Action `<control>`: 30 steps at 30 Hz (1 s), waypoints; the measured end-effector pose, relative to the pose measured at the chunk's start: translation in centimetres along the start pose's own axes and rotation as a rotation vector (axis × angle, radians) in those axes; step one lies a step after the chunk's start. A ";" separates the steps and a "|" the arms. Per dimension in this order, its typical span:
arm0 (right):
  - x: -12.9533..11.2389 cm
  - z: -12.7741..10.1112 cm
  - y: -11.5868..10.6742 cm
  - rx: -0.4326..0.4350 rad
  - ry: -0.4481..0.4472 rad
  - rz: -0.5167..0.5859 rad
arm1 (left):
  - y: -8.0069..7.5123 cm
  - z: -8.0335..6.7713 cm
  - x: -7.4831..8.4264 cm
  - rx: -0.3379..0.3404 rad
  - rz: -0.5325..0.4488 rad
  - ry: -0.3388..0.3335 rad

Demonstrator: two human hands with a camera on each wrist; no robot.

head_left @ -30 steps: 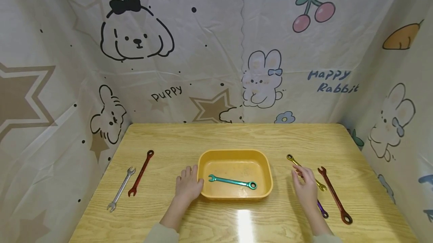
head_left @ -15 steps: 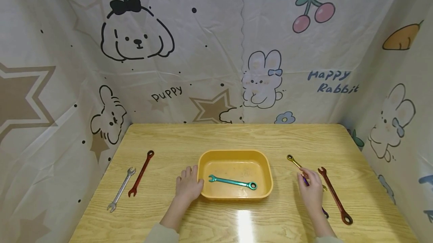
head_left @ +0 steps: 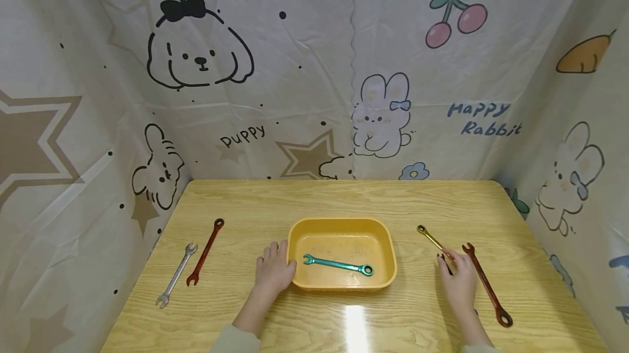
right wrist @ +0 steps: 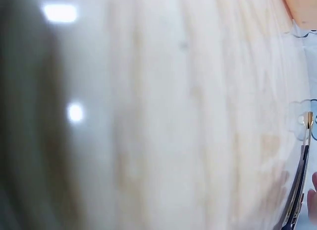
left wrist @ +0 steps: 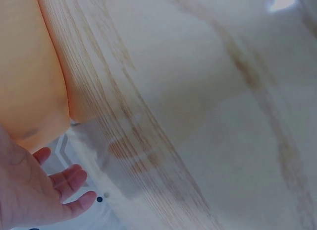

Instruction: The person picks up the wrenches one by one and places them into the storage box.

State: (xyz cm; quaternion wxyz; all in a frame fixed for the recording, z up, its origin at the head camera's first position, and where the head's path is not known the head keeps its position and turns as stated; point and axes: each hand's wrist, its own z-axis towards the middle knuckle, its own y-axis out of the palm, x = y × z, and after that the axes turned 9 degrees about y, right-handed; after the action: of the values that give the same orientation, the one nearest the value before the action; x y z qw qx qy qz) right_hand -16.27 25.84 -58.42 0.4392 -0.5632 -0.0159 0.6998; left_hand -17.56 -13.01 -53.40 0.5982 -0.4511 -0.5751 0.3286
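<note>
My left hand (head_left: 275, 270) rests on the left side of a yellow plastic tub (head_left: 344, 283), its fingers lying along the rim. Inside the tub lies a teal ratchet wrench (head_left: 339, 263). My right hand (head_left: 460, 279) is over a dark purple wrench (head_left: 446, 265), which shows between thumb and fingers; whether they grip it is hidden. A gold wrench (head_left: 432, 238) lies just beyond, partly covered by that hand. In the right wrist view, the purple wrench (right wrist: 299, 190) and the gold end (right wrist: 308, 122) show near the edge, beside some fingertips (right wrist: 312, 205).
To the right of my right hand lies a long red wrench (head_left: 486, 285). At the left of the wooden table (head_left: 255, 200) lie another red wrench (head_left: 205, 252) and a silver wrench (head_left: 177, 275). A printed cloth (head_left: 304, 85) hangs behind and at both sides.
My right hand has moved right and slightly toward me, from over the gold wrench to over the purple one. The left hand and the tub have stayed still.
</note>
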 end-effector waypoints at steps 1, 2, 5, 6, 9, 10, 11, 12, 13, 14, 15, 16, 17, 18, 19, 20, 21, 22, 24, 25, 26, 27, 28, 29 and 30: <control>0.1 0.0 0.0 0.003 0.000 -0.009 | 0.0 0.0 0.0 0.000 0.000 0.000; 0.2 0.0 0.0 0.004 -0.001 -0.016 | 0.0 0.0 0.0 0.001 -0.001 0.001; 0.5 -0.1 -0.1 0.010 0.002 -0.044 | 0.0 0.0 -0.1 0.003 -0.003 0.002; 0.5 -0.2 -0.1 0.011 0.006 -0.053 | 0.0 0.0 -0.1 0.003 -0.004 0.001; 0.6 -0.2 -0.2 0.011 0.036 -0.086 | 0.0 0.0 0.0 0.006 -0.005 0.000; 0.6 -0.3 -0.3 0.010 0.050 -0.098 | 0.0 0.0 0.0 0.009 -0.005 0.000; 0.6 -0.3 -0.3 0.008 0.067 -0.111 | 0.0 -0.1 0.0 0.009 -0.005 -0.001; 0.6 -0.3 -0.3 0.006 0.085 -0.121 | 0.0 -0.1 0.1 0.009 -0.005 -0.002; 0.6 -0.3 -0.3 0.004 0.103 -0.133 | 0.0 -0.1 0.1 0.011 -0.005 -0.002; 0.6 -0.4 -0.4 0.002 0.120 -0.143 | 0.0 -0.1 0.1 0.013 -0.006 -0.001; 0.6 -0.4 -0.4 0.001 0.137 -0.154 | 0.0 -0.1 0.1 0.014 -0.006 0.000; 0.6 -0.4 -0.4 -0.002 0.152 -0.161 | 0.0 -0.1 0.1 0.012 -0.004 -0.001; 0.5 -0.5 -0.4 -0.005 0.168 -0.169 | -0.1 -0.1 0.1 0.009 -0.003 -0.001; 0.5 -0.5 -0.4 -0.010 0.181 -0.175 | -0.1 -0.1 0.1 0.009 -0.002 0.001; 0.5 -0.5 -0.4 -0.015 0.191 -0.180 | -0.1 -0.1 0.1 0.009 -0.001 0.004; 0.5 -0.5 -0.4 -0.022 0.201 -0.180 | -0.1 -0.1 0.2 0.008 0.000 0.006; 0.4 -0.6 -0.4 -0.030 0.209 -0.180 | -0.1 -0.1 0.2 0.007 0.002 0.007; 0.4 -0.6 -0.5 -0.037 0.216 -0.183 | -0.1 -0.1 0.2 0.006 0.003 0.008; 0.3 -0.7 -0.5 -0.049 0.227 -0.187 | -0.1 -0.1 0.2 0.005 0.005 0.009; 0.2 -0.7 -0.6 -0.053 0.231 -0.188 | -0.1 -0.1 0.2 0.004 0.006 0.009; 0.2 -0.7 -0.6 -0.057 0.235 -0.190 | -0.1 -0.1 0.2 0.003 0.007 0.008; 0.2 -0.8 -0.6 -0.059 0.237 -0.192 | -0.1 -0.1 0.1 0.002 0.007 0.006; 0.2 -0.8 -0.6 -0.059 0.239 -0.194 | -0.1 -0.1 0.1 0.002 0.007 0.005; 0.2 -0.8 -0.6 -0.060 0.241 -0.196 | 0.0 -0.1 0.1 0.001 0.006 0.003; 0.2 -0.8 -0.6 -0.061 0.242 -0.199 | 0.0 0.0 0.1 0.003 0.003 0.003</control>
State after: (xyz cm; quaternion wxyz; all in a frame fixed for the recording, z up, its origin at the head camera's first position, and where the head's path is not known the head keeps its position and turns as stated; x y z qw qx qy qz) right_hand -15.23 25.95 -58.53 0.4876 -0.6522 -0.0400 0.5790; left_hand -17.51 -12.97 -53.37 0.5991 -0.4515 -0.5732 0.3297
